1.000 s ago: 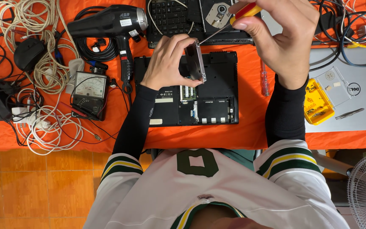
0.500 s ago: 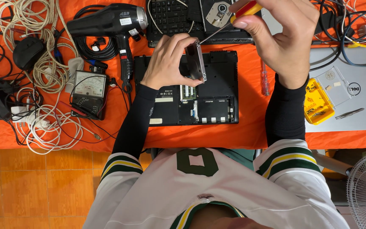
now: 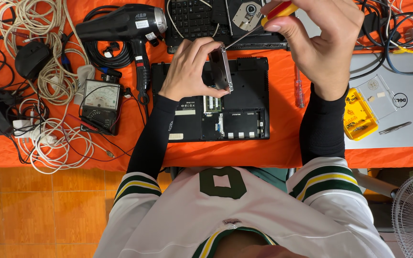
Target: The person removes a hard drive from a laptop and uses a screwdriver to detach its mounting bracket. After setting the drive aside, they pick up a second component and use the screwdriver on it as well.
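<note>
Left hand (image 3: 190,69): grasps a flat metal drive (image 3: 221,68) on edge, upper centre of the frame, above the opened black laptop (image 3: 244,102).
Right hand (image 3: 323,40): clenched around a screwdriver (image 3: 259,24), tip touching the drive's top corner.
Upper left: black hair dryer (image 3: 125,24).

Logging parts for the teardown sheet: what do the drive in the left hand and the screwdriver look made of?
Flat rectangular silver drive in the left hand: looks like bare metal, with a dull grey sheen and bright edges. Red-and-yellow-handled screwdriver in the right hand: handle is probably glossy plastic, its thin shaft shiny steel by its glint.
</note>
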